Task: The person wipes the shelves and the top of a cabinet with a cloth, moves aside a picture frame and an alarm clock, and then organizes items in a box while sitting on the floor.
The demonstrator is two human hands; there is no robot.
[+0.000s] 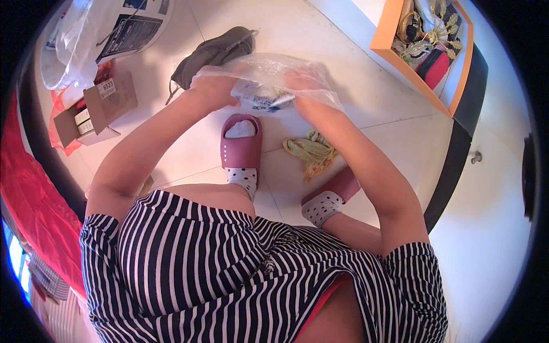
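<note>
My left hand (pixel 216 90) and my right hand (pixel 305 88) are both inside or under a clear plastic bag (pixel 270 64), spreading it above the tiled floor. Its film covers part of the fingers. Within the bag, between the hands, lies a white packet with blue print (pixel 261 100); the right fingers are close to a pale flap of it. Whether either hand grips the packet is hard to tell. Just beyond the left hand is a dark grey shoe (pixel 210 55) with laces. A pink slipper (pixel 241 148) on a socked foot is directly below the bag.
A green and yellow cloth (pixel 312 152) lies on the floor near the other slippered foot. At left stand an opened cardboard box (pixel 116 103) and a white bucket (pixel 158 25) with a plastic bag over it. An orange-edged drawer (pixel 422 81) of small items is at upper right.
</note>
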